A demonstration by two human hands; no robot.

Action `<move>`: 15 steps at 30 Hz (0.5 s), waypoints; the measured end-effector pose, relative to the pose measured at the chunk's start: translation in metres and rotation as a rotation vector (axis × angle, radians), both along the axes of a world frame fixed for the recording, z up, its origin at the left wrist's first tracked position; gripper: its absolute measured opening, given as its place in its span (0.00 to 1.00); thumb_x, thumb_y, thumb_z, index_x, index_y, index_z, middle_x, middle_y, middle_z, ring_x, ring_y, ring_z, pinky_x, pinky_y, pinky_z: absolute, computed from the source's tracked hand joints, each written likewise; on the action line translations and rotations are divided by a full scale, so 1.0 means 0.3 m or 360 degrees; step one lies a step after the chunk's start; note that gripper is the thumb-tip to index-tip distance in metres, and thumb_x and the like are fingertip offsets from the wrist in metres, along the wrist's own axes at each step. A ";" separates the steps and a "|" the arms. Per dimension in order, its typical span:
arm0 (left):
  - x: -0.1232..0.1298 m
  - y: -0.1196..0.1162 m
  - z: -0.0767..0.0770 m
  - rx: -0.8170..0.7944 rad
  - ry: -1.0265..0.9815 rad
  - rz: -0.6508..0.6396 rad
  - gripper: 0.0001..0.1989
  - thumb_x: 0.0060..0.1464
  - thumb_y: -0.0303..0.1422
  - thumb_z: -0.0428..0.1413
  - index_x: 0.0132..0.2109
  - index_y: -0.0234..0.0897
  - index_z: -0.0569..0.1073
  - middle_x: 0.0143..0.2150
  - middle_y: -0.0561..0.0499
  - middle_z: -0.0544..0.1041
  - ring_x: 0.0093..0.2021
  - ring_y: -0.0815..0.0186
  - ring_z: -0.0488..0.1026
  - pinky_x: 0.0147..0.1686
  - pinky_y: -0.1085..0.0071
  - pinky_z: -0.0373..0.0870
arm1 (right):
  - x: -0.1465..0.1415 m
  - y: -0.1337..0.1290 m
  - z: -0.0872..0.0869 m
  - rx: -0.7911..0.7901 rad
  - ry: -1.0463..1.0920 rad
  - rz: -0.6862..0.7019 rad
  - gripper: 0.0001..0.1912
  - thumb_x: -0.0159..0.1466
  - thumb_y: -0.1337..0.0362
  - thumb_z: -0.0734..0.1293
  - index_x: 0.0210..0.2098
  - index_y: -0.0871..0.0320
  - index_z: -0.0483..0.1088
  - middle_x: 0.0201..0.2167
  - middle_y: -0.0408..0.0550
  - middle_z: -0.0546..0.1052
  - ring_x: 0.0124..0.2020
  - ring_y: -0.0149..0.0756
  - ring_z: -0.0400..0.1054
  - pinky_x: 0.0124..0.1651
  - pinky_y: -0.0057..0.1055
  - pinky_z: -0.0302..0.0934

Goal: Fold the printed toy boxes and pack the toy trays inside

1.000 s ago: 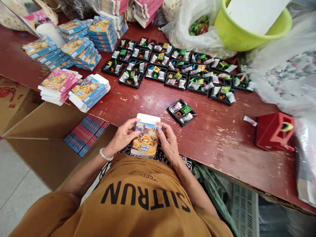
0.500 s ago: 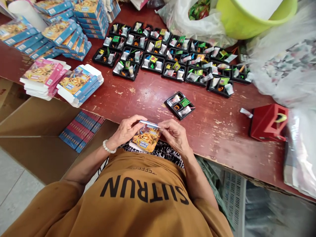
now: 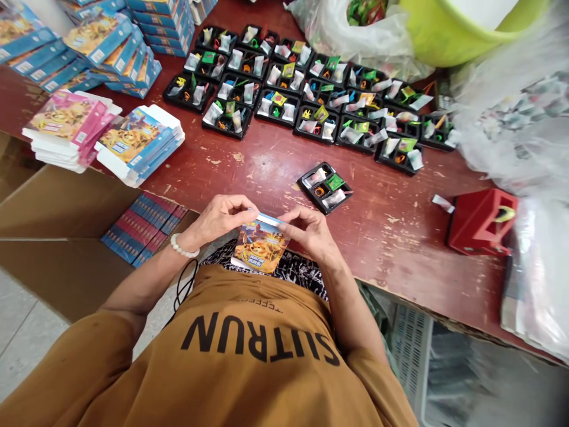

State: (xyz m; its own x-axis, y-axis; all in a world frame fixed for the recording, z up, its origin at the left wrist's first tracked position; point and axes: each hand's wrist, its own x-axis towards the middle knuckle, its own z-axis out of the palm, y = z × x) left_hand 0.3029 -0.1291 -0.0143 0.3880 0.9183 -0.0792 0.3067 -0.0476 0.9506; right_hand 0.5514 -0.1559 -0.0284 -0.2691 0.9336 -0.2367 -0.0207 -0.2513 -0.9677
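Two hands: left hand (image 3: 220, 220) and right hand (image 3: 309, 232) are curled, not spread, each pinching one side of the top edge of a printed card box (image 3: 260, 246) between thumb and fingers; the hands are apart, with the box edge between them.
Held item: cartoon-printed box, blue along its top, tilted, lower end hanging toward a black-and-white patterned cloth (image 3: 284, 270) just below the hands.
Left wrist: white bead bracelet (image 3: 182, 245).
Ahead of hands: one black compartment tray (image 3: 324, 187) on the red-brown bench (image 3: 400, 237), near the right hand, holding film packets and small coloured pieces; similar trays (image 3: 275, 89) stand in rows beyond it.
Left of hands: flat blue boxes (image 3: 140, 142) and pink boxes (image 3: 69, 127) in stacks on the bench; an open cardboard carton (image 3: 57, 237) below the bench edge holds blue and red boxes (image 3: 142, 228).
Right of hands, well apart: red box (image 3: 482, 222), clear plastic bag (image 3: 511, 118).
Far ahead: lime-green basin (image 3: 462, 29).
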 end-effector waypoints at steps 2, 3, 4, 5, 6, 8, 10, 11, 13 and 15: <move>-0.005 0.009 -0.010 -0.0039 -0.0074 0.0016 0.12 0.61 0.41 0.64 0.35 0.37 0.82 0.28 0.53 0.79 0.28 0.69 0.72 0.29 0.73 0.66 | -0.020 0.008 0.000 -0.0104 0.0113 -0.0048 0.19 0.55 0.47 0.81 0.33 0.53 0.79 0.28 0.43 0.81 0.28 0.36 0.74 0.34 0.35 0.71; -0.007 0.011 -0.018 -0.0034 -0.0107 0.0031 0.12 0.60 0.40 0.64 0.34 0.37 0.81 0.28 0.53 0.79 0.28 0.69 0.71 0.29 0.73 0.66 | -0.027 0.012 -0.002 -0.0103 0.0119 -0.0066 0.18 0.54 0.48 0.82 0.32 0.54 0.79 0.29 0.43 0.81 0.28 0.36 0.74 0.35 0.35 0.71; -0.009 0.010 -0.027 -0.0019 -0.0129 0.0048 0.11 0.60 0.40 0.64 0.34 0.37 0.82 0.29 0.53 0.79 0.28 0.69 0.72 0.30 0.73 0.67 | -0.031 0.015 -0.005 -0.0078 0.0096 -0.0077 0.18 0.54 0.48 0.82 0.32 0.54 0.80 0.29 0.43 0.82 0.29 0.35 0.74 0.35 0.35 0.71; -0.011 0.007 -0.035 0.0006 -0.0143 0.0069 0.10 0.60 0.39 0.64 0.36 0.38 0.82 0.30 0.53 0.80 0.30 0.68 0.73 0.32 0.72 0.68 | -0.032 0.017 -0.009 -0.0035 0.0048 -0.0081 0.18 0.54 0.48 0.82 0.32 0.54 0.80 0.30 0.44 0.82 0.29 0.35 0.73 0.35 0.34 0.70; -0.013 0.002 -0.042 0.0036 -0.0147 0.0087 0.09 0.61 0.39 0.63 0.38 0.39 0.83 0.33 0.52 0.82 0.32 0.66 0.75 0.35 0.72 0.70 | -0.031 0.017 -0.012 0.0027 -0.0022 -0.0082 0.17 0.56 0.47 0.81 0.33 0.54 0.81 0.32 0.45 0.83 0.30 0.36 0.74 0.36 0.34 0.70; -0.018 -0.015 -0.051 0.0084 -0.0118 0.0091 0.11 0.63 0.40 0.61 0.43 0.40 0.84 0.39 0.50 0.85 0.38 0.63 0.79 0.39 0.70 0.74 | -0.025 0.013 -0.021 0.0189 -0.0187 -0.0077 0.17 0.60 0.46 0.78 0.35 0.54 0.82 0.35 0.47 0.84 0.33 0.38 0.75 0.39 0.35 0.70; -0.026 -0.034 -0.056 0.0131 -0.0073 0.0049 0.14 0.66 0.42 0.58 0.45 0.39 0.85 0.43 0.47 0.86 0.42 0.61 0.81 0.43 0.68 0.76 | -0.017 0.006 -0.032 0.0333 -0.0310 -0.0066 0.18 0.64 0.44 0.75 0.37 0.53 0.83 0.38 0.48 0.85 0.38 0.40 0.77 0.44 0.38 0.71; -0.030 -0.043 -0.057 0.0156 -0.0062 0.0024 0.16 0.67 0.43 0.57 0.46 0.39 0.85 0.44 0.46 0.86 0.44 0.60 0.82 0.45 0.67 0.76 | -0.014 0.002 -0.039 0.0381 -0.0343 -0.0053 0.19 0.65 0.44 0.74 0.39 0.53 0.84 0.39 0.49 0.85 0.40 0.42 0.78 0.46 0.39 0.71; -0.037 -0.059 -0.063 0.0217 -0.0061 0.0016 0.16 0.68 0.43 0.56 0.48 0.39 0.85 0.47 0.45 0.86 0.46 0.59 0.83 0.47 0.67 0.77 | -0.011 -0.006 -0.056 0.0414 -0.0355 -0.0021 0.20 0.65 0.42 0.74 0.43 0.52 0.84 0.40 0.49 0.85 0.42 0.43 0.78 0.47 0.39 0.72; -0.042 -0.071 -0.071 0.0286 -0.0071 0.0052 0.14 0.67 0.41 0.59 0.49 0.39 0.85 0.48 0.45 0.87 0.47 0.59 0.83 0.49 0.67 0.78 | -0.010 -0.012 -0.073 0.0392 -0.0342 0.0010 0.21 0.64 0.42 0.75 0.47 0.51 0.83 0.42 0.49 0.85 0.42 0.43 0.78 0.45 0.39 0.72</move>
